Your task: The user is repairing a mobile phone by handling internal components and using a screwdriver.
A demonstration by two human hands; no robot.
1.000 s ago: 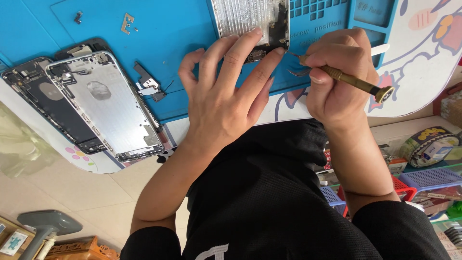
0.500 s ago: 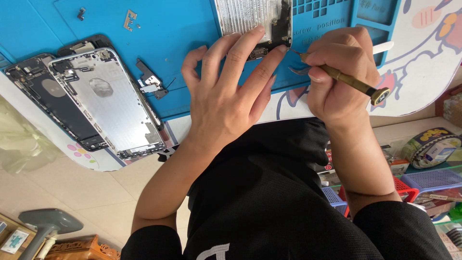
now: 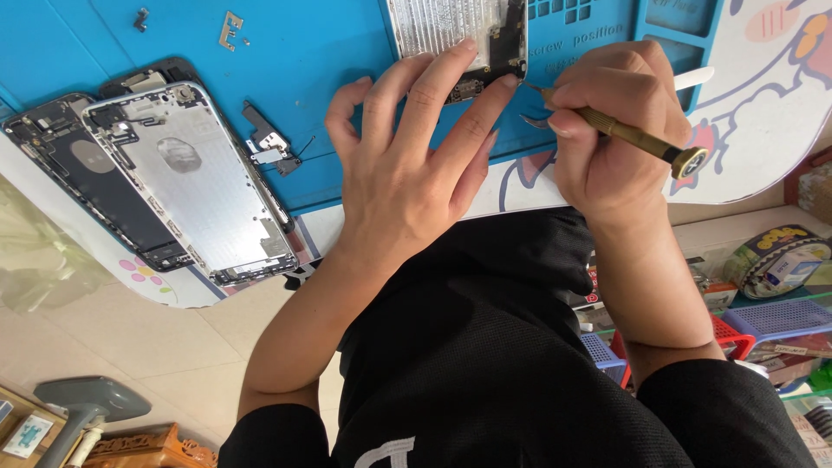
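My left hand lies flat on the blue work mat, its fingertips pressing the lower end of an opened phone panel with a silver shield. My right hand is closed around a brass-coloured screwdriver, whose tip points at the panel's bottom corner. The tip's contact point is hidden behind my fingers.
A silver phone housing lies over a dark phone frame at the mat's left. Small metal brackets and screws lie loose on the mat. Plastic baskets with supplies stand at the right, below the table edge.
The view has shifted slightly; both hands keep the same hold on the panel and screwdriver.
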